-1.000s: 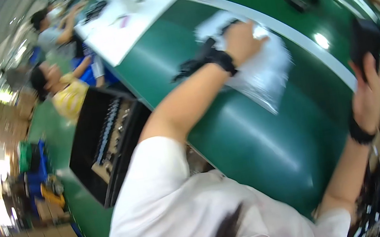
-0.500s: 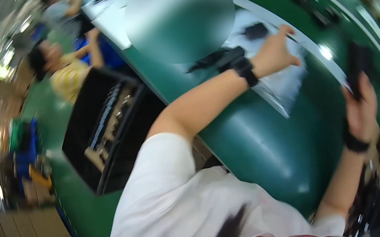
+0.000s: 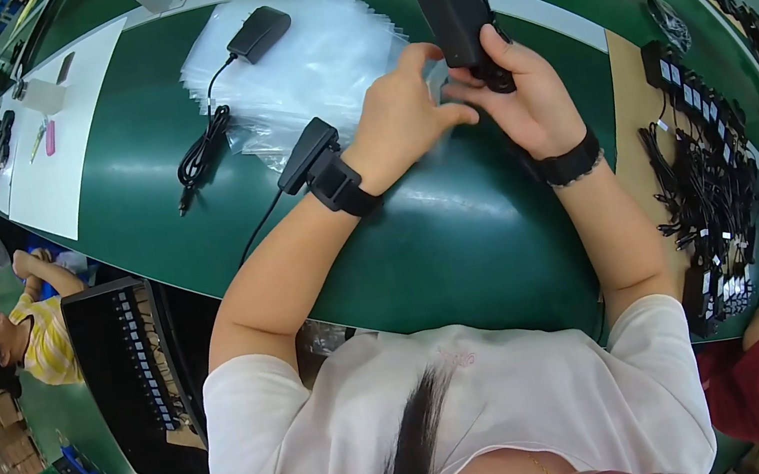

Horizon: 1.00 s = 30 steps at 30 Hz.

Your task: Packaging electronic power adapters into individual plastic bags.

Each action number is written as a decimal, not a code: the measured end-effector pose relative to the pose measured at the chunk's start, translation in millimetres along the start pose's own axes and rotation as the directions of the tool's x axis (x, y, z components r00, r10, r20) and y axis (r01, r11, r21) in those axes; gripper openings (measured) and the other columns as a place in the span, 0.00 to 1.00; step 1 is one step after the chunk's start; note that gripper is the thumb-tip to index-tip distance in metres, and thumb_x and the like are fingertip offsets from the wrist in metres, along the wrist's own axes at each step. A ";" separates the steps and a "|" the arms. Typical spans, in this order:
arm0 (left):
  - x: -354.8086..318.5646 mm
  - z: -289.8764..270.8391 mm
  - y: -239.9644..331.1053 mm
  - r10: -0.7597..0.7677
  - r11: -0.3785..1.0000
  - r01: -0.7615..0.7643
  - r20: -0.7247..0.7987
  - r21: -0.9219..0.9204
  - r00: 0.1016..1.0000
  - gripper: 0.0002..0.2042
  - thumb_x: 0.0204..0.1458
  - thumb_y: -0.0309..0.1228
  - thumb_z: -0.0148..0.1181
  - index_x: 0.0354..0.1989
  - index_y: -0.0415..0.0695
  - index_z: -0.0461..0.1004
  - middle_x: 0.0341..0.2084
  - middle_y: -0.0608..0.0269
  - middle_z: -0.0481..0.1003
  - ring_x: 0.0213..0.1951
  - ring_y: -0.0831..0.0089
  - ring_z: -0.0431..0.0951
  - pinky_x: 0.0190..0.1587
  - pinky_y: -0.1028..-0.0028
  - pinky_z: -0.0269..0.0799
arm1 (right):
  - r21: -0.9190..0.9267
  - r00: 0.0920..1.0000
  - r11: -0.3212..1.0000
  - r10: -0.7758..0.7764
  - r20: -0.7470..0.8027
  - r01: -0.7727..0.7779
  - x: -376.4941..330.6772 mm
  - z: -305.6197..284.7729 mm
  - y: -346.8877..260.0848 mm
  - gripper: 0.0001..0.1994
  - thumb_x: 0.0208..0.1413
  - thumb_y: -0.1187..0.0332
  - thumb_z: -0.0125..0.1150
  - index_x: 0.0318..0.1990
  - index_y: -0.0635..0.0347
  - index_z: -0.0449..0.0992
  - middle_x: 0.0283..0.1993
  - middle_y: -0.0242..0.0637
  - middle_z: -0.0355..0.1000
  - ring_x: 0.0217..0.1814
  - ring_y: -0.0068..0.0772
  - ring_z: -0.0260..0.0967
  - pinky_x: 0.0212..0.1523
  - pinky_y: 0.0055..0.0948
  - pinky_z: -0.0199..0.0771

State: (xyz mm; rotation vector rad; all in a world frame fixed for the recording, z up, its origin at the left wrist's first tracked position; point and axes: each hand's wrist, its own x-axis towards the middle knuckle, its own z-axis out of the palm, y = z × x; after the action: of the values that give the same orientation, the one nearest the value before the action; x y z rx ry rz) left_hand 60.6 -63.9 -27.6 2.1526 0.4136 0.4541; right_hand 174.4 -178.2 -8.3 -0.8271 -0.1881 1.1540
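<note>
Work area is spanned by a green desk (image 3: 465,262). A black bin (image 3: 106,387) is set against its left side, a row of pale-labelled parts (image 3: 142,360) packed inside. At right, brown cardboard (image 3: 630,91) is covered by a batch of corded black adapters (image 3: 708,169). Far left is covered by a white sheet (image 3: 86,101). A loose stack of clear plastic bags (image 3: 335,42) is spread at the far middle. Left hand (image 3: 404,116) is held near the stack's right edge, thumb and index finger parted; film contact cannot be told. By the right hand (image 3: 522,95), a black power adapter (image 3: 455,20) is gripped, raised right of the stack. A second adapter (image 3: 262,32) is laid on the bags, its bundled cord (image 3: 205,156) off their left edge. A third adapter (image 3: 309,153) is seen just beside the left wristband (image 3: 340,185).
</note>
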 end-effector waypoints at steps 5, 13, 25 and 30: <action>4.4 -11.1 -10.5 -0.049 0.998 0.046 -0.082 -0.031 0.995 0.18 0.36 0.34 0.66 0.34 0.37 0.71 0.16 0.54 0.72 0.22 0.60 0.75 0.27 0.69 0.69 | -0.606 0.890 0.714 -0.456 -0.020 0.352 0.8 -16.5 4.1 0.20 0.50 0.64 0.61 0.46 0.67 0.67 0.41 0.34 0.69 0.39 0.21 0.65 0.41 0.21 0.66; 14.1 -22.5 -15.0 -0.245 0.880 0.124 -0.215 -0.458 0.945 0.12 0.48 0.34 0.57 0.30 0.34 0.72 0.12 0.62 0.71 0.16 0.78 0.69 0.20 0.78 0.64 | -0.879 0.745 -0.332 -0.474 0.469 0.343 -19.7 1.4 11.5 0.24 0.43 0.70 0.64 0.48 0.68 0.64 0.40 0.47 0.68 0.40 0.43 0.68 0.41 0.30 0.67; 7.6 -11.7 27.8 0.240 0.969 -0.201 -0.370 0.143 0.898 0.07 0.48 0.31 0.56 0.27 0.41 0.69 0.17 0.54 0.72 0.20 0.56 0.73 0.23 0.66 0.68 | -0.214 0.995 0.974 -0.083 -0.050 0.070 21.8 10.4 -6.0 0.06 0.53 0.71 0.52 0.34 0.65 0.70 0.32 0.32 0.68 0.32 0.22 0.65 0.32 0.22 0.69; 13.9 -13.7 34.4 0.456 0.889 -0.401 -0.519 0.223 0.723 0.06 0.47 0.30 0.57 0.27 0.41 0.70 0.16 0.56 0.71 0.19 0.62 0.72 0.21 0.70 0.67 | -0.738 0.567 0.122 -0.725 0.391 0.664 33.1 35.4 12.1 0.23 0.49 0.73 0.55 0.55 0.63 0.62 0.40 0.37 0.71 0.37 0.28 0.70 0.38 0.22 0.69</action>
State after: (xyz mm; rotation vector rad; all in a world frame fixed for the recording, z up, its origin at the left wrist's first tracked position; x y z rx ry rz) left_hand 70.9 -67.6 10.4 2.1740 0.2424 1.3847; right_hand 160.8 -130.8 -0.7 -1.4118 -1.0662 -0.0167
